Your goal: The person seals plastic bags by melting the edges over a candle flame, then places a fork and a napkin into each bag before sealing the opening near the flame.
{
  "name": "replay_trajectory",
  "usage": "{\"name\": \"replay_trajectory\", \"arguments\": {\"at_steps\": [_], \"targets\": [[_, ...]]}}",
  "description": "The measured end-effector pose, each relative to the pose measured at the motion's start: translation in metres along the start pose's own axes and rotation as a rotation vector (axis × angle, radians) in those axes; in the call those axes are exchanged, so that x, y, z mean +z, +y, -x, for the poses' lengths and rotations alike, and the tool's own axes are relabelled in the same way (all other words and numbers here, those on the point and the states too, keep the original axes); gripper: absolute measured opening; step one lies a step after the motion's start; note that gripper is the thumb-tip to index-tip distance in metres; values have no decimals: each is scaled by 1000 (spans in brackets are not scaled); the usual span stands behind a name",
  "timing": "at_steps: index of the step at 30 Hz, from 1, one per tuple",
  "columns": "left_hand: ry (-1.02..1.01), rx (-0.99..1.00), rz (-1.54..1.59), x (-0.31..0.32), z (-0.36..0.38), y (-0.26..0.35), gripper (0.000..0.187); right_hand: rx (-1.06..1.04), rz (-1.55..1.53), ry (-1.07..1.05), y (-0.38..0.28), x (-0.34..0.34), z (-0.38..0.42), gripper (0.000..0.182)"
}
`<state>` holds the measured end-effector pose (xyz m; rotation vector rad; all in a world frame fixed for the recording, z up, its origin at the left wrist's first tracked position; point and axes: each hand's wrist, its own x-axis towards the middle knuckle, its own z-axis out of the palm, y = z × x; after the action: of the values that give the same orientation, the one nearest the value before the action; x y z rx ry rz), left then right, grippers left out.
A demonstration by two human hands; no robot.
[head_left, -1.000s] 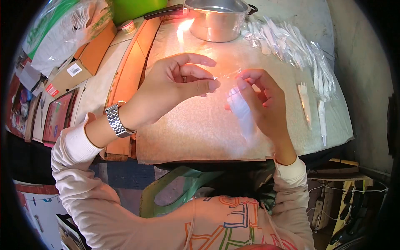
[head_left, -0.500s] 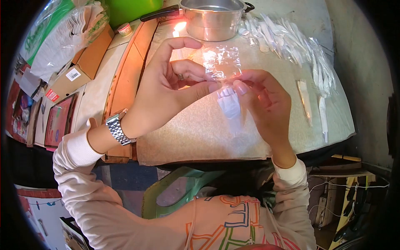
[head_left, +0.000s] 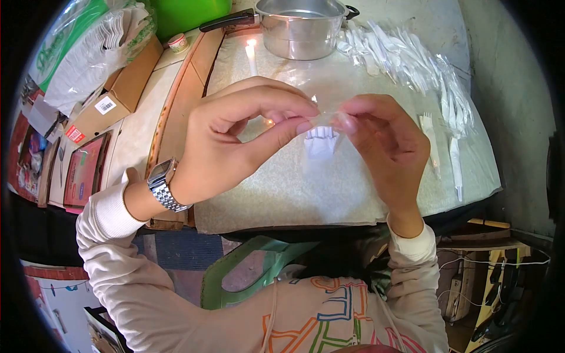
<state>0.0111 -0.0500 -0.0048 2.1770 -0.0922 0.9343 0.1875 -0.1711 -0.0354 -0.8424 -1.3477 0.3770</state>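
Clear plastic wrap (head_left: 327, 119) is pinched between the fingertips of both hands. My left hand (head_left: 253, 126), with a metal watch on its wrist, grips its left side between thumb and index finger. My right hand (head_left: 385, 132) holds the right side the same way. Just below the fingertips, a white utensil with tines (head_left: 321, 144) hangs in the wrap, partly blurred. Behind my left hand stands a lit white candle (head_left: 252, 60).
A metal pot (head_left: 301, 35) sits at the back. Wrapped white utensils (head_left: 406, 56) lie heaped at the back right, with a fork (head_left: 430, 141) nearer. At the left are a cardboard box (head_left: 120, 85), a bag of utensils (head_left: 97, 53) and a red box (head_left: 85, 170).
My left fingers have closed down, and the plastic that stood up above the fingertips is now gathered between them. The candle is less hidden, and its flame looks smaller.
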Motion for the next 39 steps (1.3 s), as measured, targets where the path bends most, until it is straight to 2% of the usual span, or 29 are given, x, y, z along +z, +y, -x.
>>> {"name": "replay_trajectory", "arguments": {"at_steps": [5, 14, 20, 26, 39], "targets": [[52, -70, 54, 4, 1, 2, 35, 1, 46, 19, -5, 2, -2, 25], [59, -99, 64, 6, 1, 5, 32, -73, 155, 1, -6, -1, -2, 27], [61, -5, 12, 4, 1, -2, 28, -49, 181, 12, -5, -1, -3, 27], [73, -54, -58, 5, 0, 6, 26, -85, 356, 17, -4, -5, -6, 25], [49, -101, -117, 4, 0, 6, 21, -186, 442, 3, 0, -9, -9, 16]]}}
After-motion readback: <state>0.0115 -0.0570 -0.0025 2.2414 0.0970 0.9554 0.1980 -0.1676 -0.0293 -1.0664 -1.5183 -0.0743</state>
